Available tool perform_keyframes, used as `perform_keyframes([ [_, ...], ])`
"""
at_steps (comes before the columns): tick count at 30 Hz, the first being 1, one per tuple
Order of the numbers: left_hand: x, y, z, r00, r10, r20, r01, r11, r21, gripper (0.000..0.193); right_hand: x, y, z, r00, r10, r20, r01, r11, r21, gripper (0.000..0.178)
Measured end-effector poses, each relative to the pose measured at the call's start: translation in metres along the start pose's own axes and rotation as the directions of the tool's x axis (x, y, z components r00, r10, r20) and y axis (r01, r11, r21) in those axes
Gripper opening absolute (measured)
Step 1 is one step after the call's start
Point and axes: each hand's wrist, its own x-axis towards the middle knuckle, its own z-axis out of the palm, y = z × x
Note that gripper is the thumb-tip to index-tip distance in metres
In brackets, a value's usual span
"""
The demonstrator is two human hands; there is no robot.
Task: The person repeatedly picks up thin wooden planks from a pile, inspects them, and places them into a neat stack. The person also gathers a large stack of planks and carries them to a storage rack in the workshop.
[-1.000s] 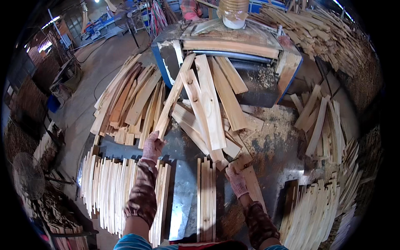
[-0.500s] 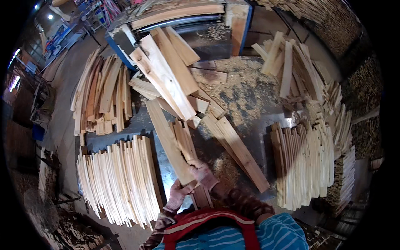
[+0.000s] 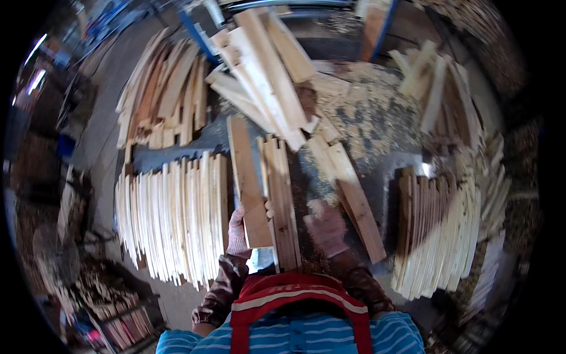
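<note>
My gloved left hand (image 3: 237, 233) is closed around the near part of a flat wooden plank (image 3: 250, 189), its fingertips showing at the plank's right edge. The plank stretches away from me, slightly tilted to the left. Beside it on the right, several narrow boards (image 3: 285, 206) stand on edge, side by side. My gloved right hand (image 3: 326, 227) is smeared by motion; its fingers look apart, and nothing shows in them. It is between those boards and a pair of planks (image 3: 356, 197) lying to its right.
A row of edge-on boards (image 3: 171, 218) is on the left, another (image 3: 436, 236) on the right. Loose planks (image 3: 265, 82) lean on a blue-framed machine (image 3: 377, 29) at the far side. Wood shavings (image 3: 371, 112) cover the metal table around them. More boards (image 3: 165, 88) lie far left.
My right hand has let go of the plank and moved right. My left hand has shifted left and up with the plank, away from the narrow boards. The view has tipped nearer to me.
</note>
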Motion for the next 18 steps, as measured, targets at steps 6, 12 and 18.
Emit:
perform_keyframes([
  [6,0.002,0.015,-0.018,0.998,-0.058,0.016,0.059,0.984,-0.168,0.076,-0.032,0.13,-0.036,0.983,0.143,-0.114,-0.182,0.71,-0.68,0.108],
  [12,-0.001,0.017,-0.042,0.999,-0.025,-0.034,0.026,0.999,0.031,0.081,-0.021,0.118,-0.079,0.796,0.605,0.009,-0.549,0.729,-0.408,0.087],
  [18,-0.037,-0.025,-0.138,0.979,-0.006,-0.202,0.185,0.437,0.88,0.058,-0.021,0.09,-0.102,0.799,0.601,0.011,-0.512,0.691,-0.51,0.08],
])
